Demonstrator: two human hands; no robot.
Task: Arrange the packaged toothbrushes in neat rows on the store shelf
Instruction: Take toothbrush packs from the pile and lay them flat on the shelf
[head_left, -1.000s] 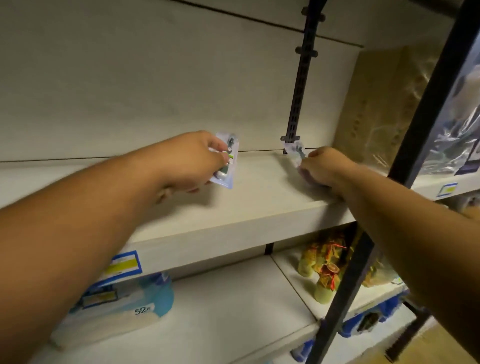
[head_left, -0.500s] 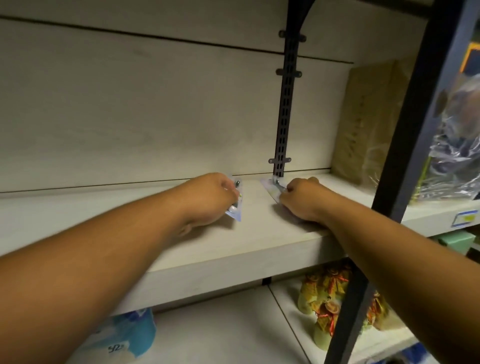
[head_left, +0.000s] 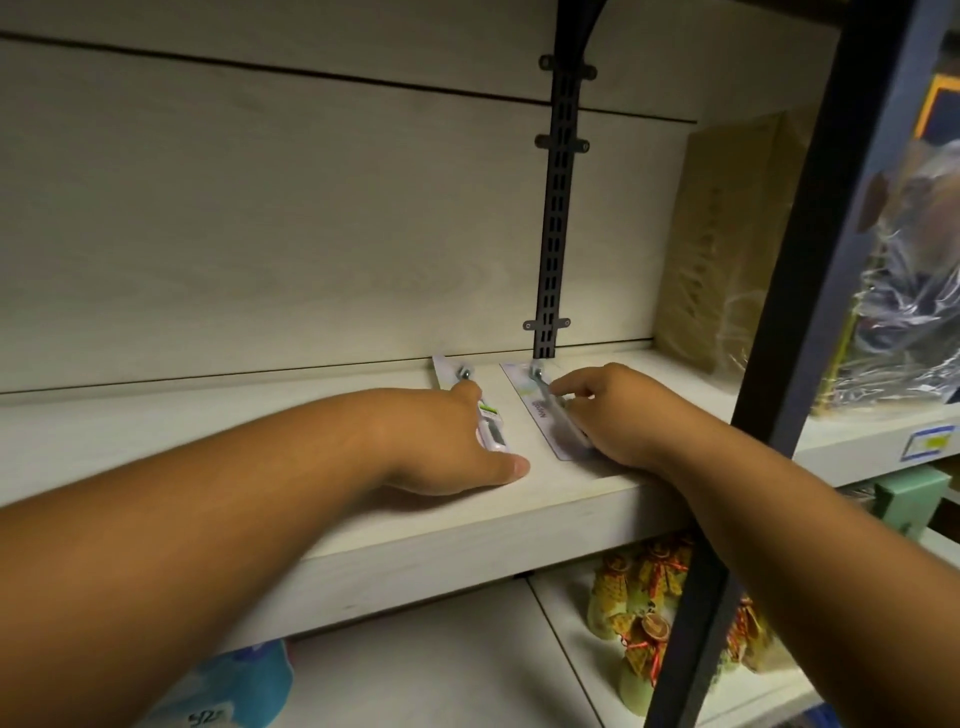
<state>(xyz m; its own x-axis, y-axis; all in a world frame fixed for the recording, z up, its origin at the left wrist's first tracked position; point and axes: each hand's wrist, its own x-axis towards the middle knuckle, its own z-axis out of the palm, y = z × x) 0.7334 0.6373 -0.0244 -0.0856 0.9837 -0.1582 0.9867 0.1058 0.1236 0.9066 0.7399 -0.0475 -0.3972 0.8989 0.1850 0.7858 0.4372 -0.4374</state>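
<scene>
Near shelf (head_left: 467, 540) front edge: left hand (head_left: 441, 441) flat, pressing left toothbrush pack (head_left: 491, 423). Right hand (head_left: 618, 415) curled, pinching right toothbrush pack (head_left: 540, 410). Both lie flat, parallel, tops toward back edge. Likely light, stiff card, slippery blister; hold by long edges.

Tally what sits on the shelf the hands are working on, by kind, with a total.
Packaged toothbrushes: 2, left pack and right pack
Brown wrapped package: 1
Clear-wrapped bundle: 1
Total: 4
</scene>
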